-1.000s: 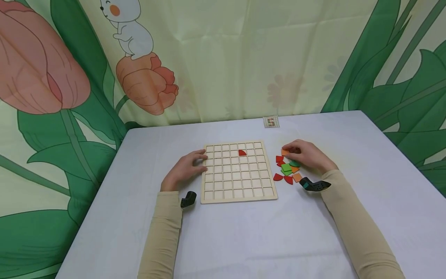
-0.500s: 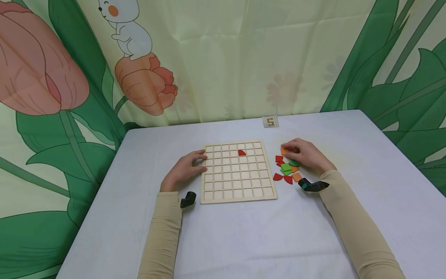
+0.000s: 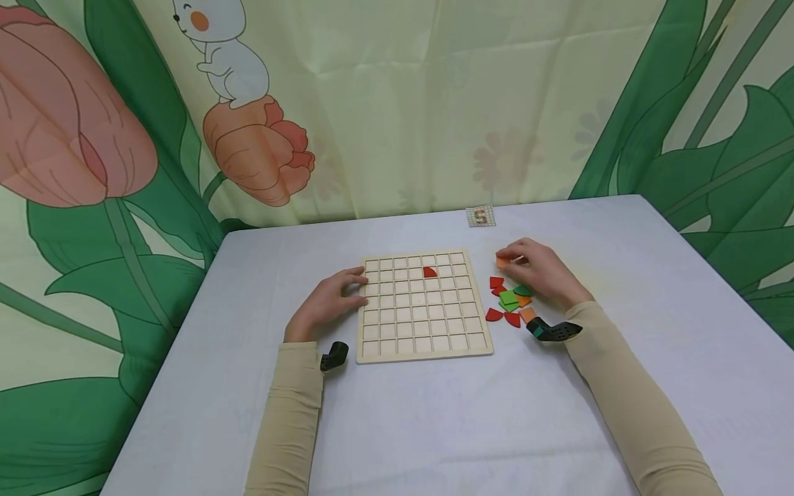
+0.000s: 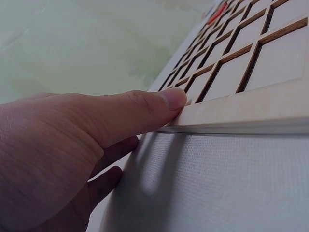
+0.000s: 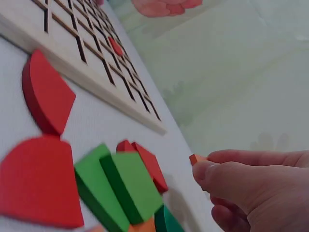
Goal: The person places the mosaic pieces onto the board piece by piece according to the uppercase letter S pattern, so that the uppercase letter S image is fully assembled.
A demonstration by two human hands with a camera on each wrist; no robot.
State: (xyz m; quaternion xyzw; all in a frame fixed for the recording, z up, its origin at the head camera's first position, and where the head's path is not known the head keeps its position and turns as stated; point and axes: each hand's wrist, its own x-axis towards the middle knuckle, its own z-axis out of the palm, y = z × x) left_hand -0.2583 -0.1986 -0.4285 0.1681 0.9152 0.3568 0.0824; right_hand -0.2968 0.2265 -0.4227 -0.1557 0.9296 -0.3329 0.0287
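I see the right hand [image 3: 543, 272] pinch an orange tile [image 3: 501, 262] right of the board [image 3: 421, 327], whose left edge the left hand [image 3: 329, 300], fingers parted, touches.

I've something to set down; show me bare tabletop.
Free: the table in front of the grid board, between the sleeves; also left of the left hand. Crowded: the board's right side, with loose pieces by the right hand.

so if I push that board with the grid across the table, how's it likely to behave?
The board is flat and straight-edged, so it's probably stiff. It lies flat on the table, so a gentle push should slide it rather than tip it. The red piece seems to sit within the raised grid lines, so it'll probably travel along.
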